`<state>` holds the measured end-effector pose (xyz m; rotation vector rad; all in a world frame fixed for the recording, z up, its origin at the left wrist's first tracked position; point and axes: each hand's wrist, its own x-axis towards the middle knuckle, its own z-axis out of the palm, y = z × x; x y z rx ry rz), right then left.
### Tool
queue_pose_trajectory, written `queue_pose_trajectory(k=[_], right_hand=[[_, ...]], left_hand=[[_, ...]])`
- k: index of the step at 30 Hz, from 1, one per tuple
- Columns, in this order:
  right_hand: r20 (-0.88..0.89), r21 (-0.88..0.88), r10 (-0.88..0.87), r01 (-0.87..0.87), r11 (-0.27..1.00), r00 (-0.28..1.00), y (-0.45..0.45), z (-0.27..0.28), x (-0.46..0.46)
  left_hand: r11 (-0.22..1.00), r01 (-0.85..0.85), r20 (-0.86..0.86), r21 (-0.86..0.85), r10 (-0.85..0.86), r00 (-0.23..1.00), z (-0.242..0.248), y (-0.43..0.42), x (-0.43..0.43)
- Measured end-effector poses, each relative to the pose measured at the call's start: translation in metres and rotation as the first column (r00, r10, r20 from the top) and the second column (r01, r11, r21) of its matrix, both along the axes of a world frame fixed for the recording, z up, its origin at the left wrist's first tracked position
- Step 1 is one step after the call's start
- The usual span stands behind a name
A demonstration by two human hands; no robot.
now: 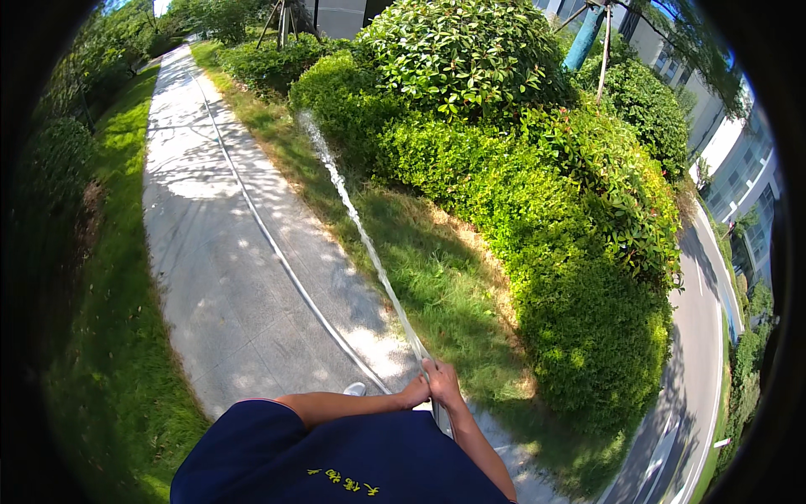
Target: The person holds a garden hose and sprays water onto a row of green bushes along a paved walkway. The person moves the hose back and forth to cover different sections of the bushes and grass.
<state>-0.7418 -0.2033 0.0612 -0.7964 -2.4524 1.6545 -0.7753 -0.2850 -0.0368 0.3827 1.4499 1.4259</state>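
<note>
A pale garden hose [442, 421] runs up past my waist, its end mostly covered by my fingers. My right hand [445, 384] is wrapped around the hose near its mouth, the thumb up by the outlet. Close against it, my left hand [415, 392] also grips the hose, a little lower. From the mouth a stream of water [362, 230] shoots forward over the grass strip [434, 271]. It breaks into spray near the low hedge [352, 88]. Another length of hose [274, 242] lies along the paved path [220, 302] and passes under my left forearm.
Clipped hedges [491, 189] and a rounded shrub [466, 50] border the grass on the right. A tree trunk [584, 38] with wooden props rises behind them. A road [699, 296] curves along the far right. Lawn [126, 353] edges the path's left side. My white shoe [356, 389] shows below.
</note>
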Motion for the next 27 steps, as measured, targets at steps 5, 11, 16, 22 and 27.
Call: queue_pose_trajectory(k=[5,11,16,22,27], right_hand=[[-0.032,-0.020,-0.030,0.029,0.999,0.999,0.007,-0.028,0.001],[0.000,-0.122,-0.069,0.068,0.990,0.998,0.009,-0.031,0.003],[-0.006,-0.167,-0.128,0.125,0.978,0.992,0.011,-0.042,0.009],[-0.041,-0.082,-0.230,0.227,0.971,0.972,0.011,-0.067,0.019],[-0.133,0.354,0.000,0.048,0.934,0.991,0.017,-0.083,0.034]], left_hand=[[1.000,0.008,0.063,0.022,-0.009,0.998,-0.011,0.006,0.003],[0.999,0.038,0.139,0.002,-0.038,0.990,-0.001,0.006,0.002],[0.995,0.105,0.078,-0.005,-0.104,0.992,-0.020,0.010,0.005],[0.996,0.087,0.212,0.028,-0.091,0.973,-0.055,0.016,0.013],[0.976,0.214,0.111,-0.026,-0.210,0.971,-0.051,0.013,0.016]])
